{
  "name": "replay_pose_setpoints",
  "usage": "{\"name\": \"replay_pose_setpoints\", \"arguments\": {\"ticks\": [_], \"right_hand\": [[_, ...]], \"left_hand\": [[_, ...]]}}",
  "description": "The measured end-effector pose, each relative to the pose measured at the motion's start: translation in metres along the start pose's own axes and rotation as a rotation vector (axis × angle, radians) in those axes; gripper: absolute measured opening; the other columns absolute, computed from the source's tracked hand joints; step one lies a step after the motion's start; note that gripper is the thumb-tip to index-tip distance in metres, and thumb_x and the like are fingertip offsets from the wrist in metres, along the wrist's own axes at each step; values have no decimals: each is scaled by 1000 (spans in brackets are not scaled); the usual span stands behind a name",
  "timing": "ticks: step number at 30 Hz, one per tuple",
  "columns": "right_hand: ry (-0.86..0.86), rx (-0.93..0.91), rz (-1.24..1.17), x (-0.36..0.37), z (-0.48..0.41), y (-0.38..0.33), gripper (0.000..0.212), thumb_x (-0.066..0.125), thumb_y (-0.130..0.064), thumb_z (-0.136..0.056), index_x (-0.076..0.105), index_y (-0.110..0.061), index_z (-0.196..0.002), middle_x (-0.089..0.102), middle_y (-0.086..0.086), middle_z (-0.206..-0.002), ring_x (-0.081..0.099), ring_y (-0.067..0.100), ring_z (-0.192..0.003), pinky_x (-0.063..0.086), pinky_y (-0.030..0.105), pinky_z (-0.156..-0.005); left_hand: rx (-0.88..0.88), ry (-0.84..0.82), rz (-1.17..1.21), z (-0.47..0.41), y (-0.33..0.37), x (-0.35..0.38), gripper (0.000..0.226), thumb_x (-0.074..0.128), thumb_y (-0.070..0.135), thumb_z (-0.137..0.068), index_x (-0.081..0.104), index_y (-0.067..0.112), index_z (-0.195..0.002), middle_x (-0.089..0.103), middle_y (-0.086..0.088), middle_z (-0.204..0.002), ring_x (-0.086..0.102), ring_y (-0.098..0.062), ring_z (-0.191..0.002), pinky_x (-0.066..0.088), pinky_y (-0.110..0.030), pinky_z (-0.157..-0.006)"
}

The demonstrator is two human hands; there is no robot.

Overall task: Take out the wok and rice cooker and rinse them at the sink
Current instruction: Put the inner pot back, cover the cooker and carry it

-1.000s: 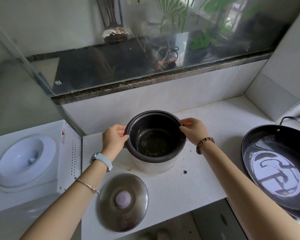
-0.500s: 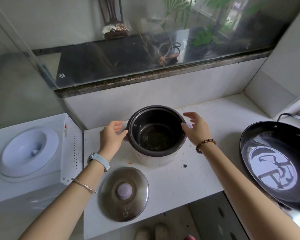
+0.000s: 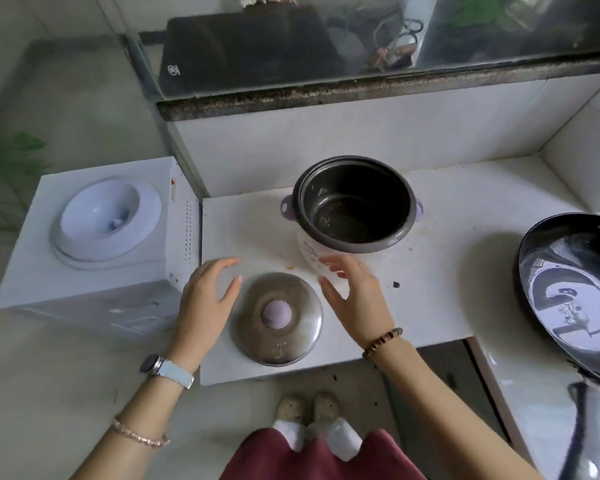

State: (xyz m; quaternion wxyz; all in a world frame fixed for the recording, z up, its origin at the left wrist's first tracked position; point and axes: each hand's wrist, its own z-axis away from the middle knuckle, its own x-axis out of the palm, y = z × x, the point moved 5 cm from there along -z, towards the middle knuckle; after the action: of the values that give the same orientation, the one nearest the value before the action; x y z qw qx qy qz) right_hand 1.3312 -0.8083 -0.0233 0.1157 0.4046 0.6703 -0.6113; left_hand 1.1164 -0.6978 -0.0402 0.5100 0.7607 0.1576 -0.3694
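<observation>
My left hand [image 3: 207, 299] and right hand [image 3: 355, 299] hover relaxed and empty on either side of the round steel lid with a lilac knob [image 3: 276, 318], near the white counter's [image 3: 447, 289] front edge. The white rice cooker with a dark inner pot [image 3: 352, 209] stands uncovered just beyond my right fingertips (contact unclear). Bare counter separates it from the wide black wok [image 3: 575, 289] at far right.

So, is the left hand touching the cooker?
Apart. The head view shows bare white counter between the left hand and the cooker; the hand hovers by the lid.
</observation>
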Motion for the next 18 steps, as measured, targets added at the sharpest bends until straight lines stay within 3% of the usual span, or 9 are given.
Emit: {"name": "replay_pose_setpoints", "arguments": {"ticks": [6,8,12,13,16,18], "right_hand": [[-247,74,132,84,18,3,32,66,-26,-84,62,-16,-115,62,4,-112,53,23,-105,45,30,-89],[-285,39,279,105,18,2,28,70,-31,-78,65,-17,-102,65,4,-98,58,27,-94,50,35,-80],[-343,37,473,131,15,3,41,89,-35,-45,63,-19,-72,63,0,-70,59,25,-61,50,34,-53],[-338,43,488,135,15,4,41,89,-33,-45,64,-18,-74,63,1,-72,59,24,-62,49,33,-54],[-327,85,388,141,16,8,30,76,-20,-71,65,-9,-97,62,12,-99,59,31,-84,49,36,-73],[-328,98,359,143,15,11,25,67,-17,-81,63,-7,-103,59,14,-106,56,32,-91,47,37,-79]], "left_hand": [[-111,33,14,47,-32,-20,27,65,7,-88,66,16,-114,65,5,-111,58,-16,-105,44,-28,-94],[-134,52,17,57,-37,-25,27,66,5,-87,67,15,-112,65,6,-108,60,-17,-102,46,-30,-92],[-149,80,21,69,-44,-36,26,66,4,-87,67,17,-110,65,8,-107,59,-10,-103,38,-11,-92],[-159,80,23,70,-45,-38,26,65,5,-88,66,17,-111,65,8,-107,58,-9,-103,38,-11,-92],[-168,83,28,75,-46,-41,25,64,5,-89,66,17,-111,65,8,-108,58,-8,-104,40,-15,-92],[-168,84,22,77,-45,-42,25,64,5,-89,66,17,-111,65,8,-108,58,-9,-104,40,-15,-92]]}}
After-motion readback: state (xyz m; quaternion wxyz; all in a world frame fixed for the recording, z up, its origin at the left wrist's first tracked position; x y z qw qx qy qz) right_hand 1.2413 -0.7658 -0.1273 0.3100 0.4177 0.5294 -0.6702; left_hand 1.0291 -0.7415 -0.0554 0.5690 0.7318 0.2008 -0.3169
